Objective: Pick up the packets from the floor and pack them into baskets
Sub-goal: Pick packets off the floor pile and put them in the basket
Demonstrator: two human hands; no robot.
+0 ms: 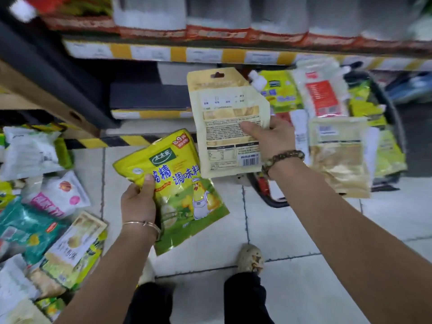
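Note:
My left hand grips a yellow-green seasoning packet with a cartoon chicken, held above the tiled floor at centre. A cream spouted pouch, its printed back facing me, is gripped by my right hand just left of the basket. The dark basket at the right is heaped with yellow, white and gold packets. Several loose packets lie on the floor at the left: white, pink, teal and pale green ones.
Store shelving with yellow price strips runs across the top, with a dark lower shelf behind the pouch. A cardboard box sits at the upper left. My shoes stand on the white floor tiles.

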